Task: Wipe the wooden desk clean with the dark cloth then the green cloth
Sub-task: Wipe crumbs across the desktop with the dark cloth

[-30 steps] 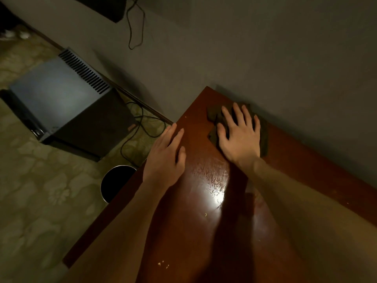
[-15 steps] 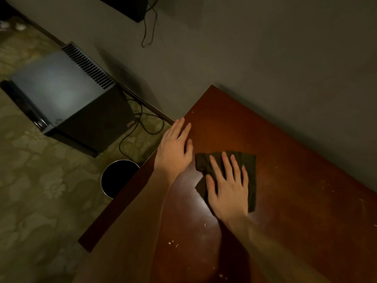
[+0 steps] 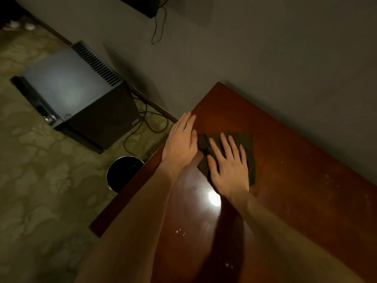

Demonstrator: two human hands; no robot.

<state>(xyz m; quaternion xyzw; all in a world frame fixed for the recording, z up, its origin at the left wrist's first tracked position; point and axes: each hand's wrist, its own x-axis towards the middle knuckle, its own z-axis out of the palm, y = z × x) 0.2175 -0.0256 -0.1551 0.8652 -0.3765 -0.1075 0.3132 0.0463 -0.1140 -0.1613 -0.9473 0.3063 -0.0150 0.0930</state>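
Observation:
The reddish wooden desk (image 3: 295, 180) runs from its far corner by the wall down to the lower right. A dark cloth (image 3: 247, 146) lies flat on it near the left edge. My right hand (image 3: 229, 170) presses flat on the cloth with fingers spread. My left hand (image 3: 181, 144) rests flat on the desk's left edge, its thumb side touching the cloth. A few pale crumbs (image 3: 179, 231) lie on the desk closer to me. No green cloth is in view.
A round dark bin (image 3: 124, 172) stands on the patterned carpet just left of the desk edge. A black box-shaped appliance (image 3: 77, 99) with cables sits farther left by the grey wall. A lamp glare (image 3: 214, 198) shines on the desk.
My right hand drew the dark cloth from the far corner back toward me and against my left hand. My left hand stayed on the desk's left edge.

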